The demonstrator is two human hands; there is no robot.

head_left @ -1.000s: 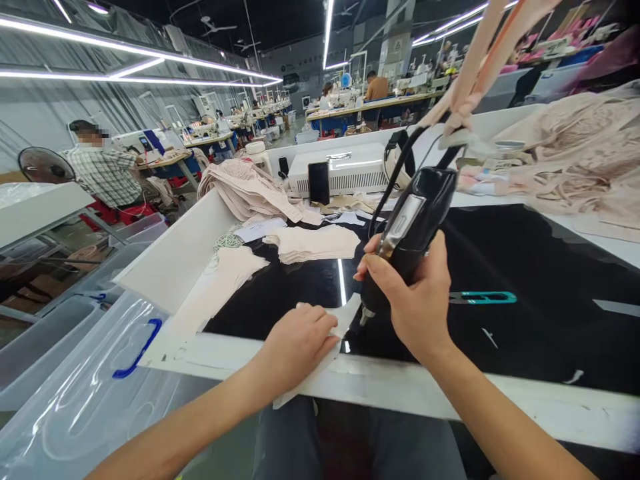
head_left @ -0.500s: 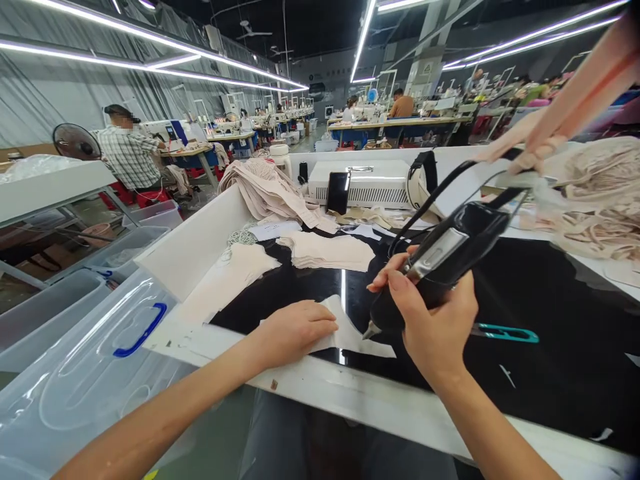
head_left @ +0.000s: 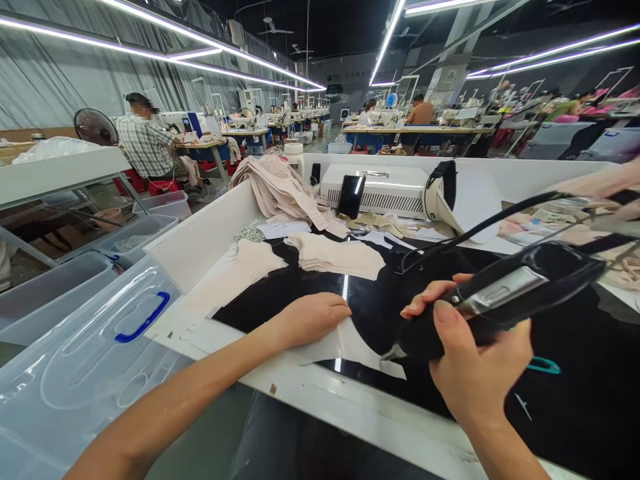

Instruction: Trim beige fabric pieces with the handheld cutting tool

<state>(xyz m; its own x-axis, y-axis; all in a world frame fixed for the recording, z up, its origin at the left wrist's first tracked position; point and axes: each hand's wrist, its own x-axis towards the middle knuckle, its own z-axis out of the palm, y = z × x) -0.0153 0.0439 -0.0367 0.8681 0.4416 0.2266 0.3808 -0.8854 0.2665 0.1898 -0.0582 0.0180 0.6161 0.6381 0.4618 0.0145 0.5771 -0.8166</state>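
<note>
My left hand (head_left: 315, 320) lies on the upper end of a pale cut fabric piece (head_left: 353, 347), its fingers together and holding the piece against the shiny black tabletop. My right hand (head_left: 480, 360) is wrapped round a black corded glue gun (head_left: 505, 293) with a metal plate on its side. The pointed metal nozzle (head_left: 394, 353) meets the curved edge of the fabric near its right end; whether it touches I cannot tell. Partly hidden behind my right hand are teal-handled thread snips (head_left: 544, 365).
Stacked cut pieces (head_left: 340, 255) lie beyond my hands, with another stack (head_left: 245, 270) to the left. Farther back are a phone (head_left: 351, 197), a vented white machine (head_left: 375, 187) and draped fabric strips (head_left: 280, 187). A clear bin (head_left: 90, 373) stands left; a co-worker (head_left: 145, 143) sits beyond.
The view has shifted a little. My right hand has tilted the glue gun lower, its nozzle farther along the edge toward the right end. My left hand now covers the fabric's upper tip.
</note>
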